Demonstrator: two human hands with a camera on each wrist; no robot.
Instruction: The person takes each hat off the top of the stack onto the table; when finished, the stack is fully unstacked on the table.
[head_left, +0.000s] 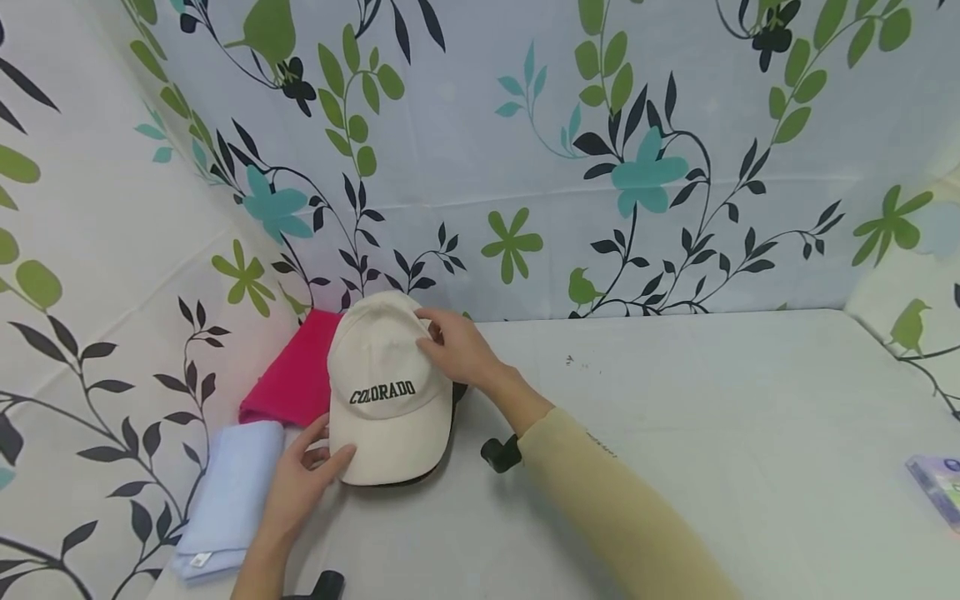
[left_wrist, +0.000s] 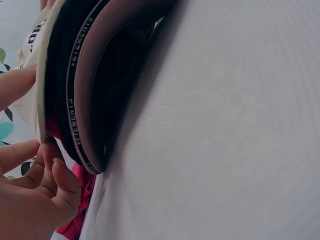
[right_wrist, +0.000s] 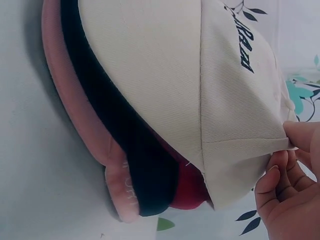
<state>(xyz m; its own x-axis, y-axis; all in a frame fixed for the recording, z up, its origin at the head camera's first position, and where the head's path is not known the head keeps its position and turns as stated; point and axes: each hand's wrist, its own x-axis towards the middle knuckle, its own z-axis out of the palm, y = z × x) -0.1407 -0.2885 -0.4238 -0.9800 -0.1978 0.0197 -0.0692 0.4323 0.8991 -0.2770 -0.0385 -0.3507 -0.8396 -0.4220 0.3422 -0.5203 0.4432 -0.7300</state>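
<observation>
Left hand (head_left: 300, 479) and right hand (head_left: 459, 350) both pinched a cream cap (head_left: 390, 362), left of centre in the head view: the left had the brim's edge at the cap's lower left, the right a bit of crown cloth at its upper right. Beneath it, toward the left of the right wrist view, showed a dark cap (right_wrist: 152, 175), a pink cap (right_wrist: 80, 117) and a red piece (right_wrist: 191, 189) whose shape was mostly hidden. The cream cap looked light and matte, unlikely to slip or break; its brim seemed stiff and the surest hold, while the softer crown would probably dent under a squeeze. Farther left lay a crimson cloth (head_left: 292, 379) and a folded blue cloth (head_left: 236, 483).
</observation>
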